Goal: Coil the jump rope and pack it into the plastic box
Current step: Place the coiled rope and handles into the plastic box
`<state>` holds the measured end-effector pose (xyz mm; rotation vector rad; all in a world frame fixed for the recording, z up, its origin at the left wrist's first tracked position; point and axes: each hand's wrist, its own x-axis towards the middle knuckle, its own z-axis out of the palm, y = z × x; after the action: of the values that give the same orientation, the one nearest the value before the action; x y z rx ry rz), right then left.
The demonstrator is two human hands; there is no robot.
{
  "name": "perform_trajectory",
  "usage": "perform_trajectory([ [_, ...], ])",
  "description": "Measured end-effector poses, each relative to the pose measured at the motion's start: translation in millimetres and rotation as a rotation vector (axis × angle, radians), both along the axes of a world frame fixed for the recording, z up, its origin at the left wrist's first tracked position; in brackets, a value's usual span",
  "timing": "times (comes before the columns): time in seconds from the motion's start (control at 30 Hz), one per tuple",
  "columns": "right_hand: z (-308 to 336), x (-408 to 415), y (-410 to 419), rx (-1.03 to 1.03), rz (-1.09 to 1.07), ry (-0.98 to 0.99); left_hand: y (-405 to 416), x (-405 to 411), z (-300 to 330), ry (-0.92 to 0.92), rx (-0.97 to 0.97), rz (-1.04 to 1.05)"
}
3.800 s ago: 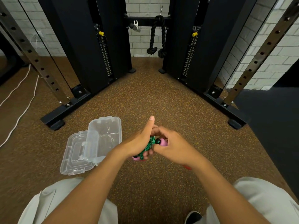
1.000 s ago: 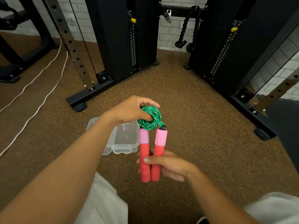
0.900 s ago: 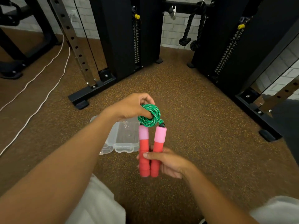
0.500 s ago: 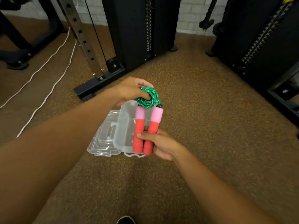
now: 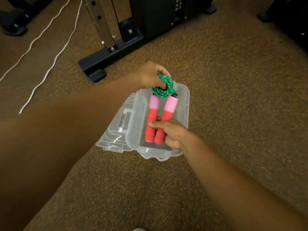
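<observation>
From the head camera, both forearms are seen stretched forward and down over the speckled floor [image 5: 233,90]. The left hand [image 5: 150,75] is turned palm-down at the far end of the jump rope, its fingers [image 5: 162,72] curled and pinched shut on the green coiled cord [image 5: 162,90]. The right hand [image 5: 173,134] is held nearer the body, palm turned inward; its thumb is laid across the front of the two red-and-pink handles [image 5: 157,119] and its other fingers are wrapped behind them, so both handles are clamped together side by side, pink ends pointing away toward the left hand.

The rope is thus held lengthwise between the two hands, directly over the open clear plastic box [image 5: 185,104], which lies under and just beyond the right hand. Whether the handles touch the box bottom cannot be told. The box's clear lid [image 5: 115,135] lies flat just left of the right hand, touching the box's left side. Beyond the left hand a black machine base [image 5: 103,59] stands on the floor, and further left of it two white cords [image 5: 50,47] trail across the floor.
</observation>
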<state>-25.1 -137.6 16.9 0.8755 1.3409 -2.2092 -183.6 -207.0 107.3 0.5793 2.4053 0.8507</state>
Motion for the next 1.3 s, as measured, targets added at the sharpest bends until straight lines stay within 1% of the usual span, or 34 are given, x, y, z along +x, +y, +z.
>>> perform_trajectory([
  [0.17,-30.5,-14.6,-9.8,0.044,-0.020,-0.165,-0.8,-5.9,-44.3,0.122,-0.142,-0.091],
  [0.3,-43.5,-5.8,-27.4,-0.048,-0.016,-0.290,-3.4,-0.5,-74.9,0.110,-0.182,-0.131],
  [0.47,-48.2,6.4,-30.2,-0.072,-0.068,-0.361,6.1,6.2,-78.8,0.085,-0.205,-0.184],
  [0.63,-48.8,24.4,-29.3,-0.145,-0.087,-0.393,3.2,19.4,-90.9,0.022,-0.217,-0.183],
  [0.8,-50.3,35.2,-37.0,-0.167,-0.081,-0.421,-3.4,32.7,-102.3,0.042,-0.250,-0.219],
  [0.87,-54.9,30.3,-40.7,-0.147,-0.072,-0.432,-5.5,35.3,-108.5,0.073,-0.273,-0.237],
  [0.97,-59.3,21.6,-45.5,-0.044,-0.023,-0.443,-5.0,37.4,-117.7,0.147,-0.304,-0.262],
  [1.07,-64.7,16.6,-47.9,0.022,0.021,-0.455,-5.8,39.5,-127.9,0.198,-0.378,-0.300],
  [1.13,-67.0,14.6,-48.0,0.050,0.001,-0.460,-5.9,39.8,-134.4,0.233,-0.441,-0.322],
  [1.17,-67.5,14.1,-48.2,0.101,-0.006,-0.447,-5.8,40.3,-136.2,0.253,-0.469,-0.331],
  [1.23,-67.3,15.1,-50.8,0.338,0.009,-0.406,-4.8,43.3,-137.1,0.325,-0.530,-0.355],
  [1.3,-64.4,18.8,-54.5,0.586,0.018,-0.371,-4.0,49.5,-132.9,0.459,-0.608,-0.397],
])
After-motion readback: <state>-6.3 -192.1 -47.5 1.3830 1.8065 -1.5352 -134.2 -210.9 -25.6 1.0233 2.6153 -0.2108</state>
